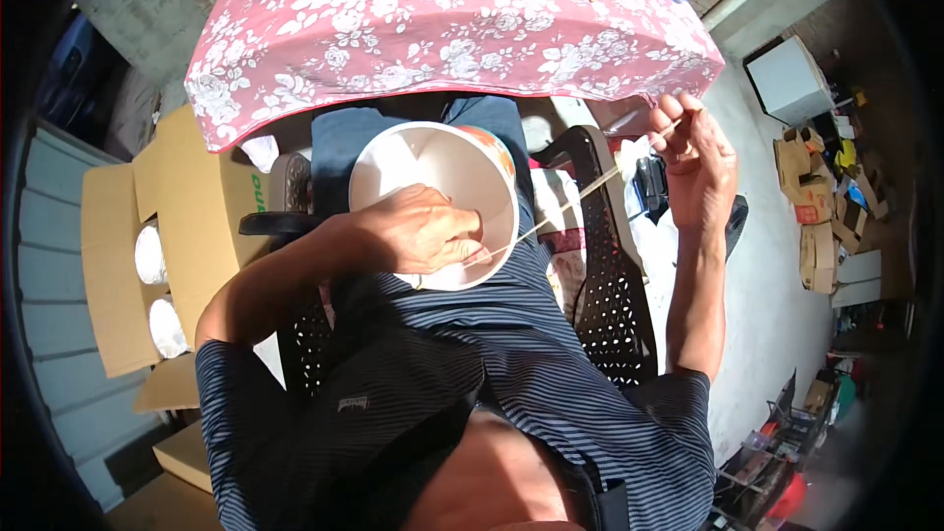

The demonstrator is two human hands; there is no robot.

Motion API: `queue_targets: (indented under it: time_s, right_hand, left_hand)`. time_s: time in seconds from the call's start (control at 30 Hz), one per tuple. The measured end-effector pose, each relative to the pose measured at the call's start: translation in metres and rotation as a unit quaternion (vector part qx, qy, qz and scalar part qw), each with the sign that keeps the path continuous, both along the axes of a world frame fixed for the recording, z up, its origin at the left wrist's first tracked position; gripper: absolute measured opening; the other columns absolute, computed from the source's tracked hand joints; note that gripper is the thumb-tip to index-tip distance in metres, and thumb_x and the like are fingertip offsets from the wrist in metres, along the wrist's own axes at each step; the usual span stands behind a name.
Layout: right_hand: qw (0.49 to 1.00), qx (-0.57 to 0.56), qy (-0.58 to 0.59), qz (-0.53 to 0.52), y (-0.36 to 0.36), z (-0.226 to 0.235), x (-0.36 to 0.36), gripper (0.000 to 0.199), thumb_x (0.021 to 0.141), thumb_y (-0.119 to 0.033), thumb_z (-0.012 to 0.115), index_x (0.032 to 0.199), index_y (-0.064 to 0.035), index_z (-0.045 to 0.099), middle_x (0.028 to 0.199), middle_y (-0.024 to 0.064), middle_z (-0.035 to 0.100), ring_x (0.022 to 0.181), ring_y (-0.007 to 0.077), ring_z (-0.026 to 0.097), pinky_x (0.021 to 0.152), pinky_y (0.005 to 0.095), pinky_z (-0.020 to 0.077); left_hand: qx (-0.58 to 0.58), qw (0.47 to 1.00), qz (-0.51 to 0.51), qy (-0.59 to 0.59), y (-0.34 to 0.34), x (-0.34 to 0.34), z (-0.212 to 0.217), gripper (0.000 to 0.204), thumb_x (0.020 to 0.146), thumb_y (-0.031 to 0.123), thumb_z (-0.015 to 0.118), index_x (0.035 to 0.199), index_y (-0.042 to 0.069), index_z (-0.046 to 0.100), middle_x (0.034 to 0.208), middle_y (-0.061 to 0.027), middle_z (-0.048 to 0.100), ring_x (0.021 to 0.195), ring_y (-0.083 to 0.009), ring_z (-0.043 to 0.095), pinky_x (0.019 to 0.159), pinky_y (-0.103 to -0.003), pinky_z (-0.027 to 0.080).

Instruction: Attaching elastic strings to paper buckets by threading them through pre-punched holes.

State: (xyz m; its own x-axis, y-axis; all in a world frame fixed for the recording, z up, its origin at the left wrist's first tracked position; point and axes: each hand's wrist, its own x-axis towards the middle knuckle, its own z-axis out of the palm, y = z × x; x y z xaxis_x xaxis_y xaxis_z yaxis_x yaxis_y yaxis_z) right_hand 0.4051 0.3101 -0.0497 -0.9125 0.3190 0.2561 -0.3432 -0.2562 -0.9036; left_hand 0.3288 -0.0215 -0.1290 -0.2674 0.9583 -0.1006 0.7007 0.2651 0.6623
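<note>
While we sit in the black chair [600,285], our left hand [425,231] grips the near rim of the white paper bowl [433,172] resting on our lap at the picture's centre. Our right hand [696,162], up at two o'clock from the bowl, pinches one end of a thin pale string [560,211] running back to the bowl's rim. At twelve o'clock stands the desk [442,20] under its pink floral cloth, and at nine o'clock a cardboard box [128,256] holds more white bowls.

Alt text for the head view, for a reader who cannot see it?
Seated person's left hand holds a white bowl on the lap while the right hand pulls a thin strand from it. A floral cloth covers the table ahead.
</note>
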Motion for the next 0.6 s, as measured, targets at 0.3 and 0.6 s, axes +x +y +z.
queue_targets:
  time_s: [0.3, 0.6]
  right_hand:
    - [0.986, 0.065, -0.089, 0.123, -0.045, -0.022, -0.042, 0.021, 0.102, -0.006, 0.062, 0.12, 0.0013, 0.067, 0.104, 0.0104, 0.073, 0.074, 0.0107, 0.065, 0.072, 0.0299, 0.0616]
    - [0.97, 0.108, -0.051, 0.214, -0.145, -0.069, -0.033, 0.019, 0.104, -0.004, 0.059, 0.118, 0.0061, 0.066, 0.098, 0.0102, 0.073, 0.072, 0.0107, 0.063, 0.067, 0.0248, 0.0539]
  left_hand:
    - [0.121, 0.959, 0.063, -0.248, 0.0, 0.012, 0.014, 0.059, 0.089, 0.011, 0.075, 0.136, 0.003, 0.041, 0.13, -0.0215, 0.058, 0.128, -0.0323, 0.056, 0.106, -0.043, 0.047]
    - [0.39, 0.749, 0.2, -0.497, -0.004, 0.023, 0.016, 0.039, 0.112, 0.035, 0.046, 0.13, 0.001, 0.053, 0.101, -0.0053, 0.061, 0.097, -0.0129, 0.062, 0.087, -0.03, 0.051]
